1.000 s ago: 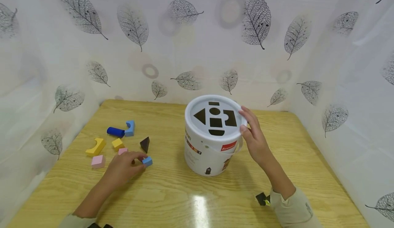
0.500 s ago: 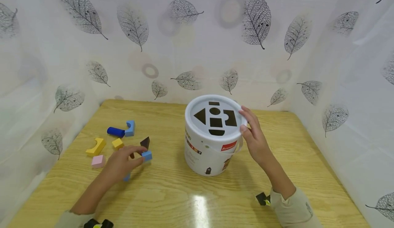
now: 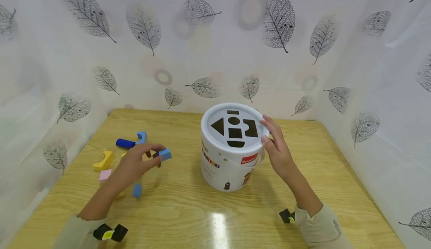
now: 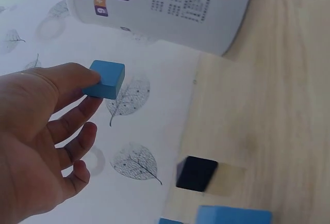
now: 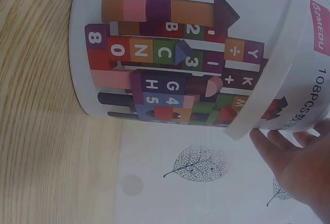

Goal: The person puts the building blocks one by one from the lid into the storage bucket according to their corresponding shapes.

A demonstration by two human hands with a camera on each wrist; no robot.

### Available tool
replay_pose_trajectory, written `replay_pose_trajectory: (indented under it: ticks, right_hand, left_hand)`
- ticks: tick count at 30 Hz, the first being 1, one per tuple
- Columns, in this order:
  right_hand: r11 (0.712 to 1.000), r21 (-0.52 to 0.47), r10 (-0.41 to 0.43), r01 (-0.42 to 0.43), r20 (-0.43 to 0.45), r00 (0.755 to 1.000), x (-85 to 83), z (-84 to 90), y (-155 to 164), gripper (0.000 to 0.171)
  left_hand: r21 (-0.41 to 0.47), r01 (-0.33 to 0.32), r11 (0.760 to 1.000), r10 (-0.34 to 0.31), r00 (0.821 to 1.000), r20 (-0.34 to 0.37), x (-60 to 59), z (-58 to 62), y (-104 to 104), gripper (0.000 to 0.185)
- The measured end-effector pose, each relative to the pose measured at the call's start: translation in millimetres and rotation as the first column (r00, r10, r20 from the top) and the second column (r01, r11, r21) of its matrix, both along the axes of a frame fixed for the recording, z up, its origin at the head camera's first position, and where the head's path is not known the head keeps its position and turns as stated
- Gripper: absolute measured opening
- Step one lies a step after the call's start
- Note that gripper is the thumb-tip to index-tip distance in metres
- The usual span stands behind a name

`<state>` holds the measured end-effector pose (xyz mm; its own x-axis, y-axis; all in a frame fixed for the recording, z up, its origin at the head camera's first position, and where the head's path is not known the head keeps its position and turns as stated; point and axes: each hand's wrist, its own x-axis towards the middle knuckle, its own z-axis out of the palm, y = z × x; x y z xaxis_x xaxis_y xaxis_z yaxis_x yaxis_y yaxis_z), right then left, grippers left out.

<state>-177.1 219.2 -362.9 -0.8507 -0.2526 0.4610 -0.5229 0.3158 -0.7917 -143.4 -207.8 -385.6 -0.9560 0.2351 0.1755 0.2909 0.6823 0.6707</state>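
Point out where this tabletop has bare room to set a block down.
Bare wood lies along the near edge, between the left hand and the right hand, in front of the white bucket. More lies right of the bucket, toward the curtain. The far-left part is crowded: yellow arch, pink block, dark blue cylinder.

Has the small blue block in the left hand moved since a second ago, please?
Yes. The left hand has lifted the blue block off the table, slightly toward the white bucket.

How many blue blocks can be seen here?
4: one block pinched in the left hand, a dark cylinder and notched block behind it, one piece under the wrist. The hand may hide others.
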Motion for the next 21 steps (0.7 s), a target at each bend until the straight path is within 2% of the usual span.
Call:
replay_pose_trajectory:
  ticks: [10, 16, 21]
  right_hand:
    - [1.000, -0.018, 0.002, -0.002, 0.001, 1.000, 0.6, 0.1, -1, 0.049]
    - [0.998, -0.052, 0.020, -0.020, 0.000, 1.000, 0.5, -1.0, -3, 0.049]
    - [0.998, -0.065, 0.016, -0.016, -0.004, 1.000, 0.5, -0.1, -3, 0.048]
  left_hand:
    - [0.047, 0.021, 0.999, -0.021, 1.000, -0.018, -14.3, 29.3, 12, 0.034]
    - [0.038, 0.032, 0.999, -0.028, 0.996, -0.081, -21.9, 48.7, 21, 0.032]
    - [0.058, 0.046, 0.997, -0.040, 0.994, -0.103, -30.2, 64.7, 29, 0.032]
